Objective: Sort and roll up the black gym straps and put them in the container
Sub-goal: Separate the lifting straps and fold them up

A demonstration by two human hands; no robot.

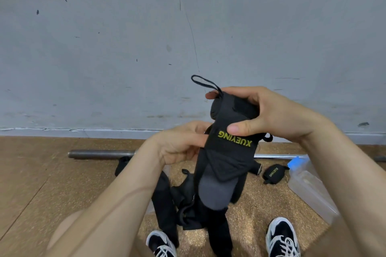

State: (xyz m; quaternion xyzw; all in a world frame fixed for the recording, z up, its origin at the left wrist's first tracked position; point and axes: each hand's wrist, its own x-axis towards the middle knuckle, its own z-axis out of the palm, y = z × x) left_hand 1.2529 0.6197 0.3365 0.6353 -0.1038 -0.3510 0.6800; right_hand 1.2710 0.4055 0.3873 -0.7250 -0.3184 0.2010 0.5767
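Hanging in mid-air before the grey wall [125, 37], a black strap [225, 152] is held between both hands, well above the floor [41, 173]. Its upper end is wound into a partial roll, and this roll is enclosed by the right hand [271, 115], whose grip is closed round it: the fingers are curled over the top and the thumb is pressed on the flat face just beside the yellow lettering XUEYING. A thin loop [203, 82] is seen sticking up from the rolled end, past the fingertips. The left edge of the strap, level with the lettering, is pinched by the left hand [179, 144], its grip narrow, with the fingers bent onto the fabric. Below the hands the unrolled length is seen dangling, its grey rounded tail lying in front of a pile of loose black straps [173, 200] spread on the floor near a pair of black-and-white shoes [282, 238]. One rolled strap [273, 173], marked with the same yellow letters, is laid on the floor to the right, just beside a clear container [309, 185] with a blue piece at its far end; whether the two touch cannot be told. A metal bar [100, 154] is laid along the foot of the wall behind it all
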